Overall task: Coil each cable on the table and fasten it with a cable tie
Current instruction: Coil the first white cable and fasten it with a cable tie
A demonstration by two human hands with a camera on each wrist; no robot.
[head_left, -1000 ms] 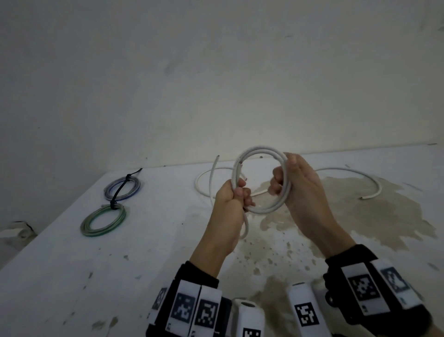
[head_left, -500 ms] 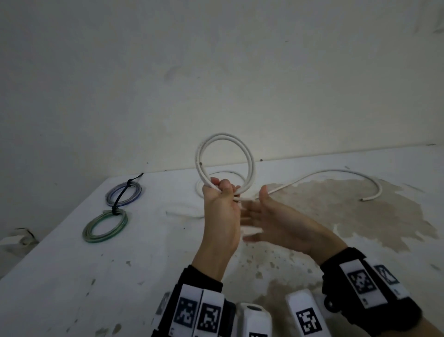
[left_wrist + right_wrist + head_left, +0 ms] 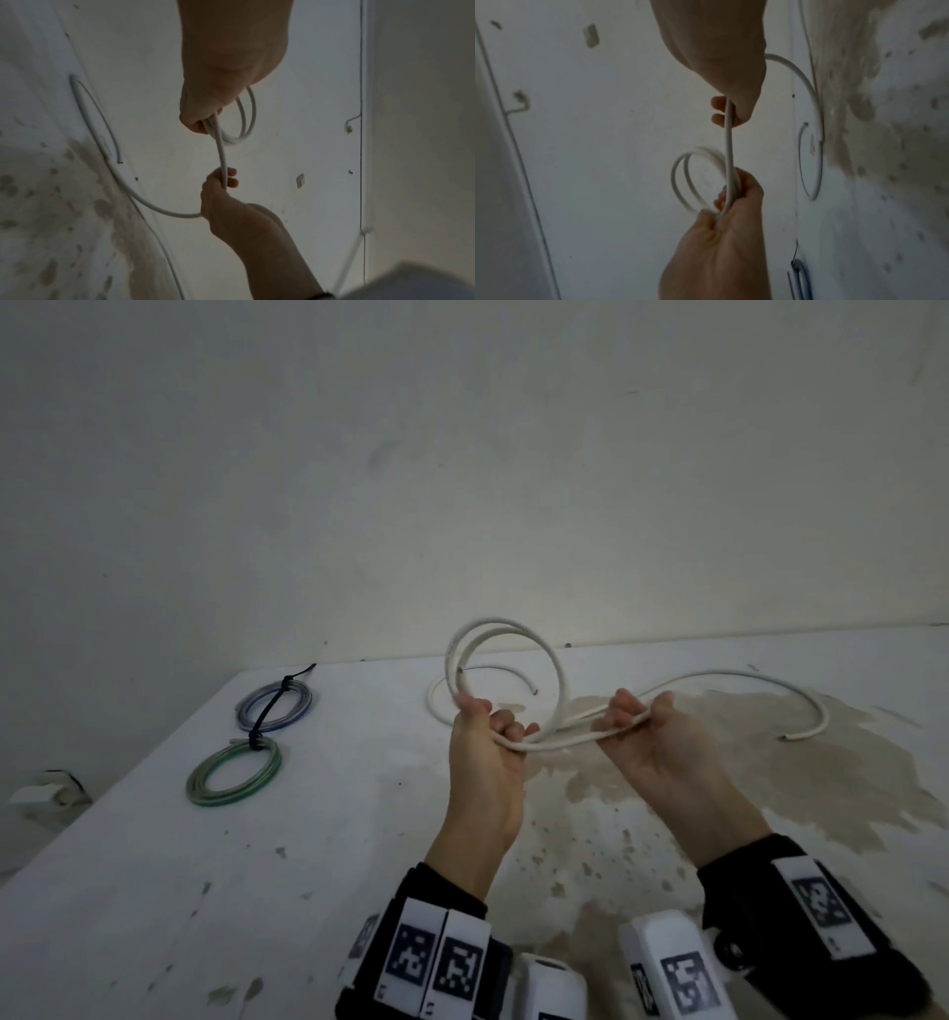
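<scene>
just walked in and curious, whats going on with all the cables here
A person is coiling a white cable over a stained table. The left hand grips the loops already made, while the right hand holds the loose run, whose free end lies on the table. A blue coil and a green coil lie tied. Another white cable lies loose behind.

Bare room (perhaps a workshop): stained table point(image 3: 154, 891), scuffed wall point(image 3: 462, 480).

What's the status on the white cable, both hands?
Left hand grips white cable loops upright. Right hand grips its loose run; tail on table. No tie on it. Nothing in the way.
</scene>
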